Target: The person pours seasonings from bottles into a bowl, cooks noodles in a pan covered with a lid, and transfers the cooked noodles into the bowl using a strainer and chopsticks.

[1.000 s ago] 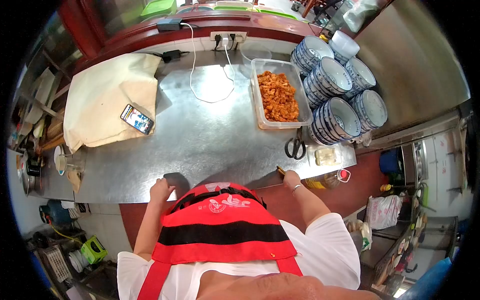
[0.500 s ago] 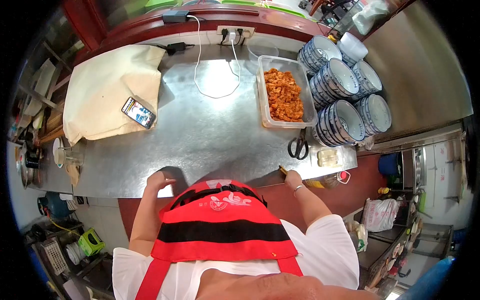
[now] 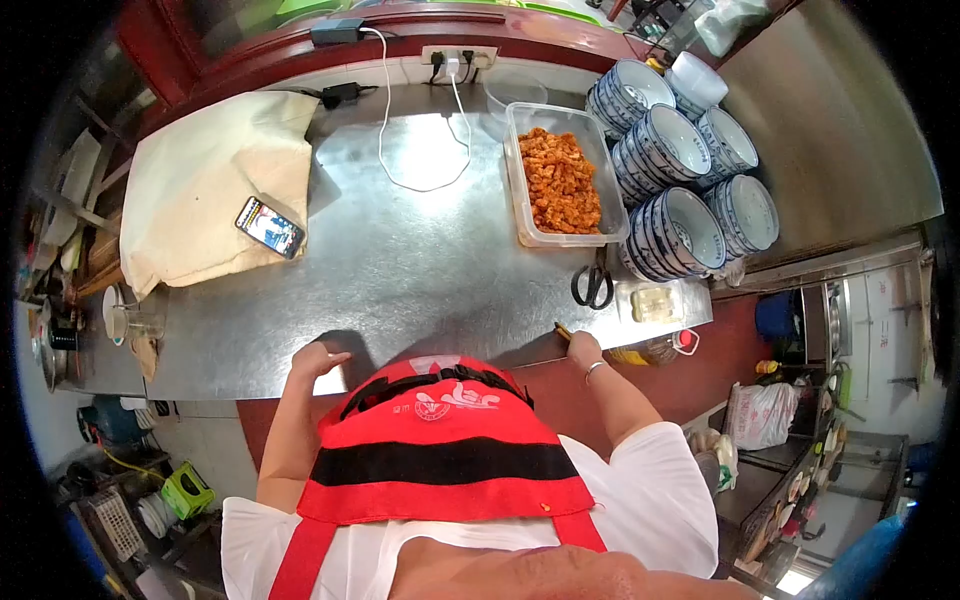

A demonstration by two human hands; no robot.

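Note:
My left hand (image 3: 318, 358) rests at the front edge of the steel table (image 3: 420, 290), its fingers curled in and the thumb pointing right. Nothing shows in it. My right hand (image 3: 583, 350) is closed on a small yellow and dark object (image 3: 562, 329) at the table edge. Just above and to the right of that hand lie black-handled scissors (image 3: 592, 287). Behind them stands a clear plastic tub (image 3: 515, 200) of reddish-orange food pieces (image 3: 560, 182). A small clear container (image 3: 653, 304) sits right of the scissors.
Blue and white bowls (image 3: 680, 230) are stacked at the right. A phone (image 3: 270, 228) lies on a cream cloth (image 3: 190, 190) at the left. A white cable (image 3: 385, 150) loops on the table's back part. An oil bottle (image 3: 655, 348) stands below the right corner.
Between the earlier frames and now, the camera view has shifted slightly. My left hand has turned a little at the table edge. The right hand still holds the small object.

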